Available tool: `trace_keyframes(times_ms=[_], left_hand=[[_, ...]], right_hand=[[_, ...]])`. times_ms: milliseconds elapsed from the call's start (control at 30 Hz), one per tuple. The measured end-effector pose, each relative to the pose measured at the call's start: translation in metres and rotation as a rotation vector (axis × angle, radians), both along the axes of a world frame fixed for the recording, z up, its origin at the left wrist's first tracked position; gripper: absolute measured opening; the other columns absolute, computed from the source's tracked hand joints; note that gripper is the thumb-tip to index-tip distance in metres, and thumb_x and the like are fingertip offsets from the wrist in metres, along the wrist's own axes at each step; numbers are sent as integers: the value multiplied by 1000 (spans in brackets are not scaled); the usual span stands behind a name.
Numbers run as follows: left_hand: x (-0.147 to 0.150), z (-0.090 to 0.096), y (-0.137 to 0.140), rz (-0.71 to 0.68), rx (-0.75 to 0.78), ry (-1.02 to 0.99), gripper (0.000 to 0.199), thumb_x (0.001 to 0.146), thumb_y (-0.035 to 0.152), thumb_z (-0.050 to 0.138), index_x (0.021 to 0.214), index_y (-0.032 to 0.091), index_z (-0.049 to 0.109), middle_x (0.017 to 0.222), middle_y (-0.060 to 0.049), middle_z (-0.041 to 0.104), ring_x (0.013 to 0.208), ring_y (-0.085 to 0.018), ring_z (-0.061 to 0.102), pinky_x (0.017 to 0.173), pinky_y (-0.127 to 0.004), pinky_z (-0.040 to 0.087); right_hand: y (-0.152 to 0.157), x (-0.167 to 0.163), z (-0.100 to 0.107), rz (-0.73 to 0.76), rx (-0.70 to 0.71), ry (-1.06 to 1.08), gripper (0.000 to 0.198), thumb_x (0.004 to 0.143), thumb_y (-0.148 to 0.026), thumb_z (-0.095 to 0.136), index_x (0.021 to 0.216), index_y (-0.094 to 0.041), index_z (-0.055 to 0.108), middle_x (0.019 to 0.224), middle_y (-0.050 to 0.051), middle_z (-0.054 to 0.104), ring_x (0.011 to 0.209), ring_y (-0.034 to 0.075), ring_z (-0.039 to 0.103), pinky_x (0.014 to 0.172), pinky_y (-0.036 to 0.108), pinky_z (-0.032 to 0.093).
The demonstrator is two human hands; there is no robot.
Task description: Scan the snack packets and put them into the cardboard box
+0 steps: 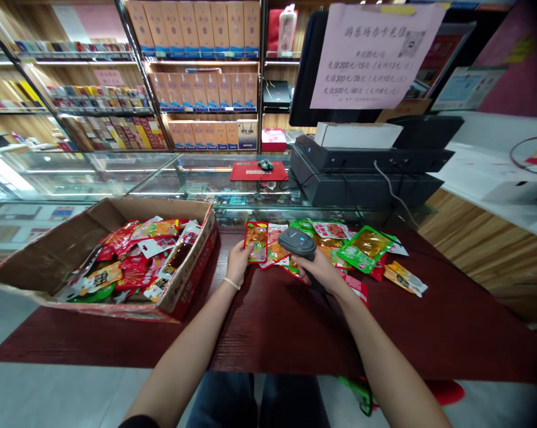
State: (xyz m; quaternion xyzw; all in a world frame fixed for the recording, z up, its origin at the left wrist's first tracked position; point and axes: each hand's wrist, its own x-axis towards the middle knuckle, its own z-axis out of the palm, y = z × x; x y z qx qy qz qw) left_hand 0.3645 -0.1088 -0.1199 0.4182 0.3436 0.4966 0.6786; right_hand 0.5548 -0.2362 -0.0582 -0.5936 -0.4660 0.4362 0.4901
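Note:
My left hand (238, 263) is closed on the edge of a red-bordered snack packet (256, 239) with a clear window, held up just above the table. In my right hand (324, 270) is a dark grey barcode scanner (297, 240); its head points toward the packet, with a small blue light on top. Behind and beside the scanner, several snack packets lie in a loose pile, among them a green one (367, 248) and a yellow-orange one (404, 278) at the right end. Part of the pile is hidden by my right hand and the scanner.
An open cardboard box (194, 285) full of snack packets stands at the left on the dark red table (259, 339). Beyond lies a glass counter with a mouse (265, 165) on a red mat (241, 172). A monitor with a pink notice (370, 59) stands above dark equipment (366, 187).

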Motion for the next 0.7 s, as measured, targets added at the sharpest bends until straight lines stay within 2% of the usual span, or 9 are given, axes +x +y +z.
trace_keyframes(times_ms=[167,267,333,433,533,600,700], left_hand=[[4,0,-1,0,77,68,40,67,29,74,105,14,70,96,-7,75,82,-19,69,78,-30,52],[6,6,-7,58,220,215,32,73,25,67,103,14,69,98,-7,75,86,-20,68,81,-30,51],[3,17,-13,106,337,363,26,76,21,63,101,15,69,98,-8,75,89,-21,67,83,-30,50],[-10,47,-28,126,516,590,27,81,18,59,108,19,65,100,-7,74,89,-21,68,81,-30,49],[-34,92,-44,107,701,810,32,87,21,56,119,23,58,97,-5,74,83,-22,70,73,-29,48],[-57,126,-52,124,811,932,32,90,24,54,121,24,57,93,-5,74,80,-22,70,70,-27,47],[-97,169,-54,239,923,1176,29,89,26,56,117,23,60,82,-3,73,74,-22,70,66,-27,45]], right_hand=[[0,0,1,-30,-11,-7,37,74,-50,77,68,-23,53,46,-4,56,34,12,51,35,23,39],[-1,-1,3,-28,9,29,42,76,-53,74,60,-22,52,43,-3,54,34,12,50,35,23,40],[-2,-3,5,-44,40,63,43,77,-55,72,59,-22,52,44,-2,54,34,13,50,35,24,39],[-3,-8,13,-96,100,90,41,76,-55,74,61,-22,54,46,-3,54,35,13,49,35,24,39],[-1,-12,24,-163,150,72,41,75,-55,75,62,-22,54,47,-2,54,36,13,49,36,25,40],[2,-16,32,-139,171,63,40,75,-54,76,62,-22,55,48,-2,55,38,13,50,38,26,41],[5,-26,45,-72,169,53,39,75,-52,77,63,-22,56,49,-1,56,39,14,50,39,27,40]])
